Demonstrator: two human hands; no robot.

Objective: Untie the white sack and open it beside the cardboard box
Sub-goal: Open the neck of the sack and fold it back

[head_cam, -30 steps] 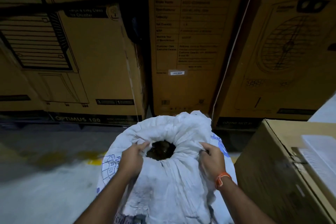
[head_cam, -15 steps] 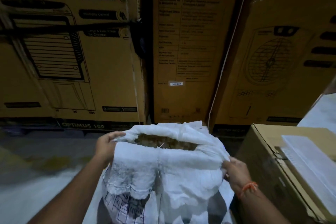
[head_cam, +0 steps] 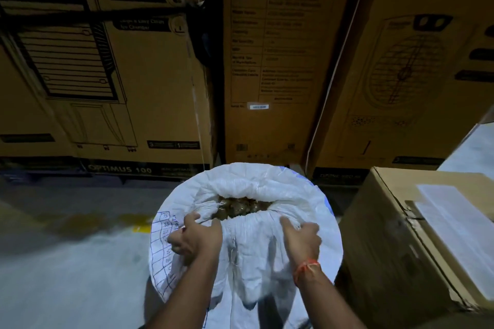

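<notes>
The white sack (head_cam: 246, 235) stood at lower centre of the frame, just beside the cardboard box (head_cam: 395, 243) at lower right. Its mouth was partly open, with brown contents (head_cam: 238, 207) visible inside the rolled rim. No tie was visible around the neck.

The left hand (head_cam: 195, 240) was closed on a fold of sack fabric at the near left of the rim. The right hand (head_cam: 302, 238) pressed on the near right of the rim with fingers curled into the cloth; an orange wristband (head_cam: 306, 268) sat on that wrist.

Probable faults from this state:
- Uneven pull. If one hand drew the rim down harder than the other, the sack could lean and spill contents toward the floor (head_cam: 66, 262) at lower left.
- Fabric slip. The woven cloth appeared slack and bunched; a shallow pinch could let the rim spring back and narrow the opening.
- Contact with the box. The sack bulged toward it, so a push to the right could shift or dent its side.
</notes>
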